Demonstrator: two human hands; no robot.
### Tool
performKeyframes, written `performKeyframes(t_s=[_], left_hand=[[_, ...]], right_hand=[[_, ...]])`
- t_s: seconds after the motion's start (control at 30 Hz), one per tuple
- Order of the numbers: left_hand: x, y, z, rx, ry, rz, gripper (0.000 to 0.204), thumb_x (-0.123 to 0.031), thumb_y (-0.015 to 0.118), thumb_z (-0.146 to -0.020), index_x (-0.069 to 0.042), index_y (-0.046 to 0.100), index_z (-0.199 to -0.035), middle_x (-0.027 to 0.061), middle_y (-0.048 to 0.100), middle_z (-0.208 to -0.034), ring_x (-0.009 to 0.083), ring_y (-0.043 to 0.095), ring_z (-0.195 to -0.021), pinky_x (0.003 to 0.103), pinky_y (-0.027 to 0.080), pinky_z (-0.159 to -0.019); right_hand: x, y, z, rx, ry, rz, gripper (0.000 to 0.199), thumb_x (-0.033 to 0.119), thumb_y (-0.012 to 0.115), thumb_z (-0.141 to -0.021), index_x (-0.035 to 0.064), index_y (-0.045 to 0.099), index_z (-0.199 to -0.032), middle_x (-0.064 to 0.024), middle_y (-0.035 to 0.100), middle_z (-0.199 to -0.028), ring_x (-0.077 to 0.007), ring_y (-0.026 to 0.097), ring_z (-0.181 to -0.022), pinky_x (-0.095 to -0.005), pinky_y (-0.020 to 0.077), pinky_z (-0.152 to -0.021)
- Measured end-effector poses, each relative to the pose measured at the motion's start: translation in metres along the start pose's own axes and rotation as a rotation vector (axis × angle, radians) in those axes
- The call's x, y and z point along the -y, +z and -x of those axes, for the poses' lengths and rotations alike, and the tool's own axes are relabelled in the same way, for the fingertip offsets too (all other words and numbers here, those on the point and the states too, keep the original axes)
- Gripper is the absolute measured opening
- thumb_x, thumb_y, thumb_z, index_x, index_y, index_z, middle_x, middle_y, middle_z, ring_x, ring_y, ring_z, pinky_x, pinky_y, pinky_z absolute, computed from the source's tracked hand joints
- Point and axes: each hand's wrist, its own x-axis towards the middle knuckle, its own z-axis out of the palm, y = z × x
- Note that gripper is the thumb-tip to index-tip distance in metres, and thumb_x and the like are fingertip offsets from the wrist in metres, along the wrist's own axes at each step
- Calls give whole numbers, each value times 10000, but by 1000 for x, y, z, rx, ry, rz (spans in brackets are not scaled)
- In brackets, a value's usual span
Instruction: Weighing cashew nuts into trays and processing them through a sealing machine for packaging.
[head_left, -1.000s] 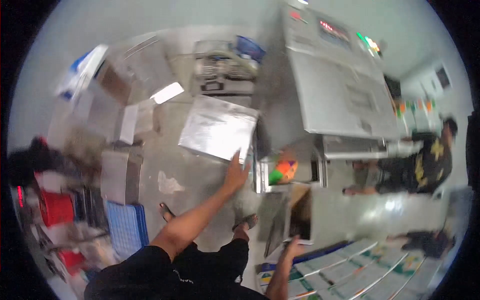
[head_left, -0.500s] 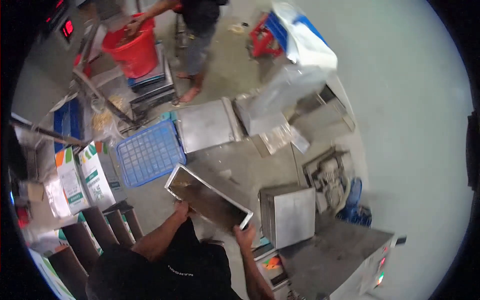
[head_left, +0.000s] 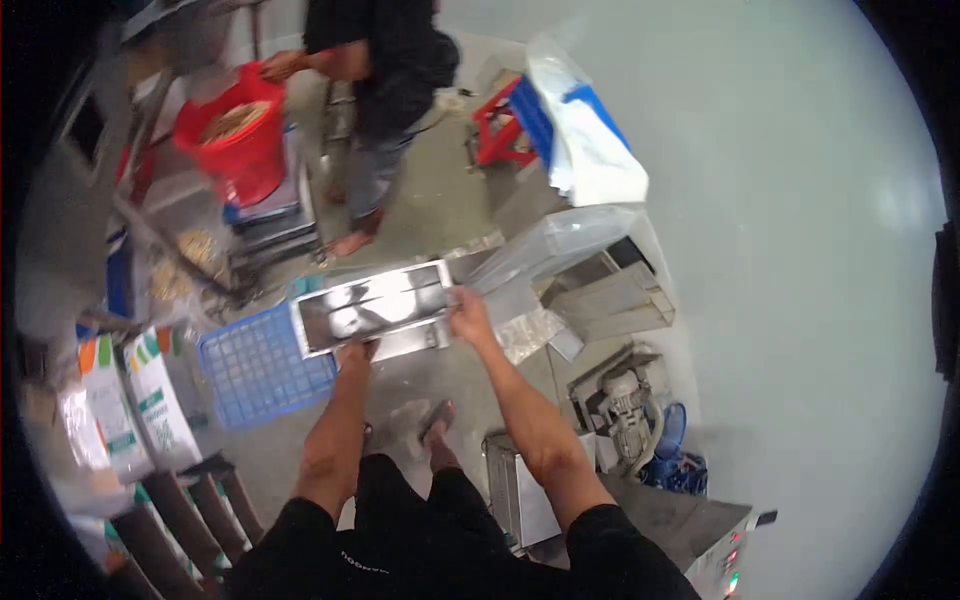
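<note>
A long rectangular metal tray (head_left: 376,304) with a raised pale rim is held out in front of me, its shiny inside facing up. Light glares off its middle. My left hand (head_left: 357,350) grips the near long side, fingers mostly hidden beneath. At the right end, my right hand (head_left: 468,315) is closed round the short edge. Beneath the tray, part of a flat silvery metal surface (head_left: 408,341) shows. The tray's left end overlaps a blue plastic grid crate (head_left: 262,370) in this view.
Another person (head_left: 375,90) stands beyond, a hand at a red bucket (head_left: 240,140) of pale brown pieces on a platform scale. White cartons (head_left: 165,400) stand left. On the right are a clear plastic bag (head_left: 560,240), a motor (head_left: 625,405) and a metal-topped machine (head_left: 665,515).
My hands have carried the tray forward and away from my body, levelling it from a diagonal slant. The other person has straightened up, with the hand out of the bucket's contents.
</note>
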Motion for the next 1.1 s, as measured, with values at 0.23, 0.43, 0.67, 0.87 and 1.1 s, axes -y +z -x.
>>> performKeyframes(t_s=[0.23,0.43,0.67,0.87,1.1], left_hand=[[-44,-38,-19,-71,399,-629,325,-261,609,-976,0,606,-1170,158,702,-1093,313,691,-970,437,590,-813],[38,137,25,-545,791,-692,577,-299,645,-914,123,484,-1274,252,591,-1243,328,598,-1085,454,480,-933],[171,453,110,189,852,-1118,849,-169,671,-910,12,136,-1544,273,266,-1555,362,243,-1470,418,173,-1204],[215,500,101,53,1049,-1508,688,-275,628,-953,164,334,-1395,370,396,-1417,469,363,-1369,482,241,-1167],[197,525,77,-93,855,-829,555,-252,672,-945,12,435,-1371,171,558,-1134,227,544,-1035,353,437,-937]], right_hand=[[16,-126,0,-319,-122,7,358,122,687,-878,57,599,-1220,-74,626,-1143,-160,630,-978,-321,529,-789],[-87,-378,-125,-933,94,168,896,426,844,-753,-77,425,-1364,-245,558,-1294,-303,543,-1192,-413,428,-1026],[-159,-448,-228,-718,99,186,988,359,882,-686,-63,382,-1426,-301,515,-1365,-396,501,-1291,-405,387,-1094],[-121,-428,-195,-145,-211,769,628,246,599,-927,22,395,-1477,-163,304,-1583,-345,220,-1494,-743,109,-1107],[-137,-437,-197,-239,-219,499,767,298,624,-932,-24,259,-1525,-217,318,-1565,-370,263,-1472,-647,127,-1161]])
